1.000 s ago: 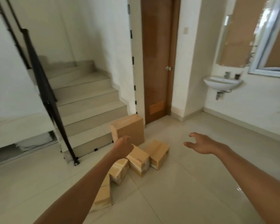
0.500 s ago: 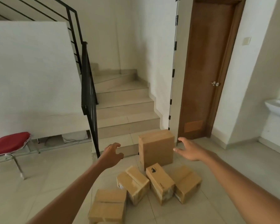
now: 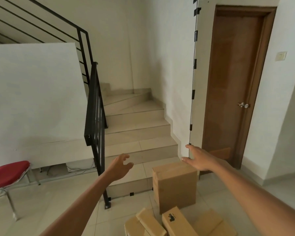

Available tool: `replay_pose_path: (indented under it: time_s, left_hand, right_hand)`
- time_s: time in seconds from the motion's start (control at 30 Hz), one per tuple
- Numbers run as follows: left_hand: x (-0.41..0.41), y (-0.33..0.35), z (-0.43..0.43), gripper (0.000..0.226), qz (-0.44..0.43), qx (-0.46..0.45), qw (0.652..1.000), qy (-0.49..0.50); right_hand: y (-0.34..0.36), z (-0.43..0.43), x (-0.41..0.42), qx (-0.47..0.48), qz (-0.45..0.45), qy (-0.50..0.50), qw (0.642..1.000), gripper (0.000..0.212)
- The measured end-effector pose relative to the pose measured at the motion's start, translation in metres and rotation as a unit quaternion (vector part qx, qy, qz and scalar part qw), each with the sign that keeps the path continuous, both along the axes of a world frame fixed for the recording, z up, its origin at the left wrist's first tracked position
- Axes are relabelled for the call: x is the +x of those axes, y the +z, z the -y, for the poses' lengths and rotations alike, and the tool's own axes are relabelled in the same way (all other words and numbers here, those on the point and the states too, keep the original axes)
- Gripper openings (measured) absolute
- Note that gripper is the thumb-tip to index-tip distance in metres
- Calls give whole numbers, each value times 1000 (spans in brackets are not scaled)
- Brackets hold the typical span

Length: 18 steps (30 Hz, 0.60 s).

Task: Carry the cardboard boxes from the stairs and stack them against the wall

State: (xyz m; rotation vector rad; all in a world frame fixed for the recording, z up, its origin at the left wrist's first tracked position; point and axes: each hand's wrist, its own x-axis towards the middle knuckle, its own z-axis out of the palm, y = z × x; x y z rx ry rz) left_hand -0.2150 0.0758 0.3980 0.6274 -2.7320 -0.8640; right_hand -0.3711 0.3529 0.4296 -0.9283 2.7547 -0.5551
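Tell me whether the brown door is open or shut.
Shut: the brown door sits flush inside its frame, with no gap showing along its edges.

Stairs at centre, railing along their left side. Tall box upright on the floor at the bottom step's right end. Smaller boxes on the floor before it. Chair far left; door right of the stairs.

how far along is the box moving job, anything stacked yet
Nothing stacked in view. The tall box stands at the foot of the stairs; smaller boxes lie scattered on the floor. Left hand and right hand are open, reaching, holding nothing. All carrying remains.
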Motion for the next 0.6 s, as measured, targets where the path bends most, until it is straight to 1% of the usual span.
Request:
replay_pose_path:
  time_s: [0.27, 0.6]
  left_hand:
    - [-100, -18, 2, 53, 2, 16, 1000, 26]
    - [-242, -37, -36, 53, 6, 82, 994, 75]
  right_hand:
    - [-12, 0, -120, 10, 10, 15, 1000, 75]
    - [-23, -31, -293, -4, 47, 18, 999, 72]
